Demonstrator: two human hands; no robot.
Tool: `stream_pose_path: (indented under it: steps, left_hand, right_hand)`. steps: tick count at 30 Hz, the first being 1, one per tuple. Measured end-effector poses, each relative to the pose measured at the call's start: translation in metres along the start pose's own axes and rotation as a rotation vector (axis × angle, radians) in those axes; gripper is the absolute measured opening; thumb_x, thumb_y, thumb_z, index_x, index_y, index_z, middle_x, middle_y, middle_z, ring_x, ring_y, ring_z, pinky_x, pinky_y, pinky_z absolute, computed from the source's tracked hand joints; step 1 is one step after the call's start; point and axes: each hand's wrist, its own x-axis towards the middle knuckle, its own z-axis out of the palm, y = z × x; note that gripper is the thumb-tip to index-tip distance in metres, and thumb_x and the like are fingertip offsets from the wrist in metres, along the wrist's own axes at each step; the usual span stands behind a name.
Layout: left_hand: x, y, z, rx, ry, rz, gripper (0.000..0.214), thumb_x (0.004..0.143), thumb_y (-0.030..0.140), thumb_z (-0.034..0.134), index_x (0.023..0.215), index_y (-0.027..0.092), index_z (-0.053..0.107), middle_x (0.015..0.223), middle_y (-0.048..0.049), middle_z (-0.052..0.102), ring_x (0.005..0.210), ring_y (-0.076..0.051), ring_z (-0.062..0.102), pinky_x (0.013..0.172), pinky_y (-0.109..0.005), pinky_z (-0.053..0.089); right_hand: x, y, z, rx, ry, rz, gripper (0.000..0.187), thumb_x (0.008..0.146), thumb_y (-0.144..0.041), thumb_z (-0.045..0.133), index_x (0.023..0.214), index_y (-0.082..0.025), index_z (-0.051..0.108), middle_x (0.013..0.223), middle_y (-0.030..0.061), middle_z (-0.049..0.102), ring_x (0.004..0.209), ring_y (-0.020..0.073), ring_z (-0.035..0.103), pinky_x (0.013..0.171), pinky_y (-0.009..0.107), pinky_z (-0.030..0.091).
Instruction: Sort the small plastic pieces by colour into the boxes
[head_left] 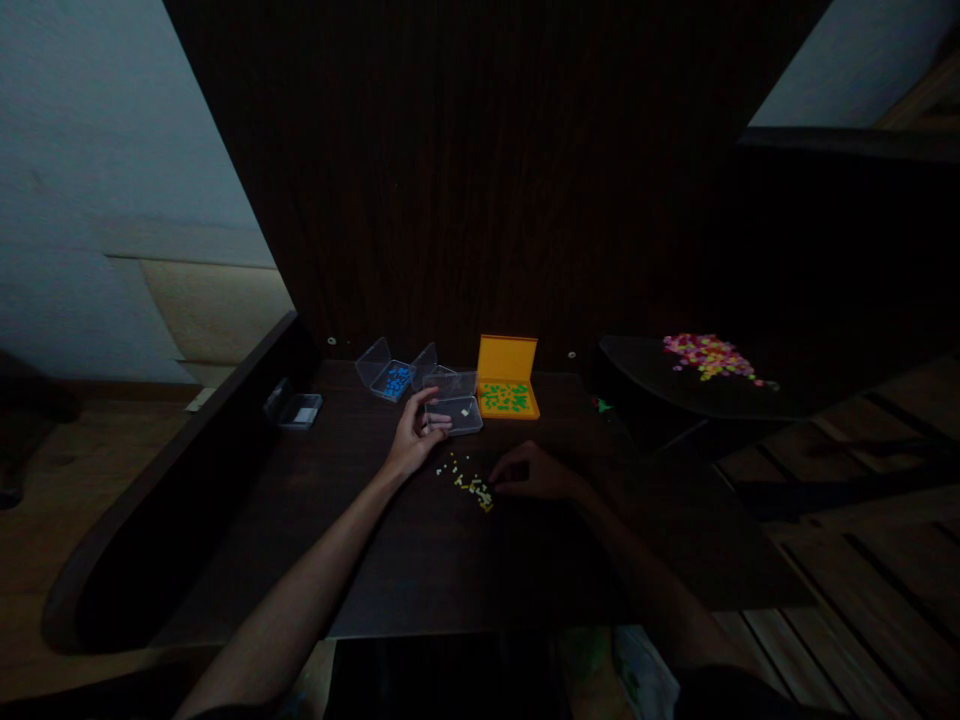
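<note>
My left hand (415,436) rests on the dark table (420,560) with curled fingers touching the near edge of a clear plastic box (454,404) that holds a few pale bits. My right hand (531,474) lies in shadow, its fingers bent down at the right end of a small scatter of yellow and white beads (469,479). Whether it pinches a bead I cannot make out. An open orange box (507,379) with green pieces stands just behind, and a clear box with blue pieces (388,374) sits to its left.
Another small clear box (294,407) sits near the table's left edge. A pile of pink and yellow pieces (709,355) lies on a dark round surface (675,395) at the right. A dark wooden panel rises behind the table. Wooden slats lie at lower right.
</note>
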Motion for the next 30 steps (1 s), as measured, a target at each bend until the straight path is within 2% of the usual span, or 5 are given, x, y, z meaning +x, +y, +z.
stream_pose_path:
  steps: [6,11,24,30]
  left_hand:
    - [-0.002,0.003,0.000,-0.008,-0.010,-0.002,0.062,0.065,0.013,0.070,0.122,0.025,0.049,0.119,-0.0055,0.047,0.087,-0.013,0.065,0.075,-0.026,0.055]
    - [-0.002,0.005,0.001,0.001,-0.003,0.002,0.060,0.067,0.014,0.069,0.122,0.025,0.049,0.119,-0.0059,0.047,0.087,-0.014,0.065,0.074,-0.026,0.055]
    - [-0.003,0.006,0.001,0.025,-0.008,0.015,0.059,0.068,0.016,0.069,0.123,0.024,0.048,0.120,-0.0065,0.047,0.087,-0.014,0.064,0.072,-0.026,0.055]
    - [-0.003,0.005,0.002,0.019,-0.005,0.009,0.058,0.068,0.016,0.068,0.122,0.024,0.049,0.121,-0.0066,0.048,0.086,-0.014,0.064,0.073,-0.027,0.055]
  right_hand:
    - [-0.006,0.004,0.014,-0.028,-0.012,-0.104,0.027,0.081,-0.038,0.065,0.096,-0.017,0.074,0.081,0.0053,0.071,0.063,0.0125,0.058,0.061,0.024,0.044]
    - [-0.005,0.005,0.020,-0.080,0.013,-0.137,0.022,0.082,-0.033,0.064,0.094,-0.017,0.074,0.078,0.0043,0.070,0.061,0.0116,0.058,0.061,0.023,0.044]
    - [-0.003,0.007,0.023,-0.015,0.010,-0.028,0.024,0.081,-0.037,0.066,0.089,-0.016,0.075,0.077,0.0050,0.071,0.065,0.0135,0.061,0.063,0.024,0.045]
    - [-0.002,0.006,0.026,-0.026,0.031,0.027,0.026,0.081,-0.039,0.065,0.088,-0.015,0.075,0.071,0.0037,0.070,0.060,0.0121,0.058,0.059,0.023,0.043]
